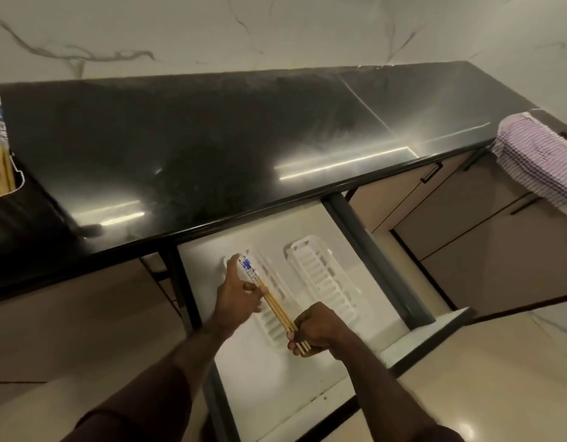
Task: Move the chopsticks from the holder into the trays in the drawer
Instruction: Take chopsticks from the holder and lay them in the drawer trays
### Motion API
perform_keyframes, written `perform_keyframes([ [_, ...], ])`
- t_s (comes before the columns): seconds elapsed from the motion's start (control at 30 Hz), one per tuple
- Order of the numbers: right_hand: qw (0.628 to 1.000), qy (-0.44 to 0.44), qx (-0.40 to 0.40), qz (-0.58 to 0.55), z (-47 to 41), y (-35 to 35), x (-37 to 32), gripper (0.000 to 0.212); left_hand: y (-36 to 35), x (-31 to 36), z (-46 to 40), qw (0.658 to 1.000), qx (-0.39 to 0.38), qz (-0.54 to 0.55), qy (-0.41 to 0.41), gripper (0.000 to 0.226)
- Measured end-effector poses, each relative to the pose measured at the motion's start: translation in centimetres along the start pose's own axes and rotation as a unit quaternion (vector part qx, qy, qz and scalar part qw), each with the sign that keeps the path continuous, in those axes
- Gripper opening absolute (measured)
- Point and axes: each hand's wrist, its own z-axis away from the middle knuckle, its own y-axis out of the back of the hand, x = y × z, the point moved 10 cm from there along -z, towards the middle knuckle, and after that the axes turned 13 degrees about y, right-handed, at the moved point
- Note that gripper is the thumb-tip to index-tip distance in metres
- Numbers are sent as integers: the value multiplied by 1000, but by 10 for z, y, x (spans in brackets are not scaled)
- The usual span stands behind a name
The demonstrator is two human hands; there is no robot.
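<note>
A: Two white plastic trays lie in the open drawer (295,378), the left tray (272,327) and the right tray (323,279), both long, ribbed and set side by side with a bare strip between them.

B: Any writing to read?

A: None I can make out. The chopsticks (276,301) are bamboo-coloured with white tops bearing a blue pattern, too blurred to say more.

B: Where are they?

A: Over the left tray, a small bundle held at both ends. The right hand (317,330) curls its fingers round the plain tips; the left hand (240,295) pinches higher up, forefinger stretched toward the patterned tops.

B: Room around?

A: Bare white drawer floor in front of the trays. The glossy black countertop (212,148) overhangs the drawer's back. At its far left edge the holder (1,167) stands with more chopsticks; a striped cloth (537,154) hangs over the right end.
</note>
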Motion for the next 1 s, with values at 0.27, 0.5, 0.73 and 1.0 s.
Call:
perform_keyframes([
  [0.27, 999, -38, 0, 34, -63, -19, 26, 9, -4, -39, -39, 973, 61, -220, -28, 77],
  [0.5, 997, -24, 2, 69, -92, -29, 32, 11, -15, -26, -43, 856, 171, -476, -107, 48],
  [0.73, 991, -20, -19, 132, -109, -45, 42, 18, -26, -31, -44, 782, 167, -591, -104, 43],
  [1.0, 958, -3, -31, 286, -122, -56, 51, 31, -34, -33, -41, 728, 146, -663, -93, 50],
])
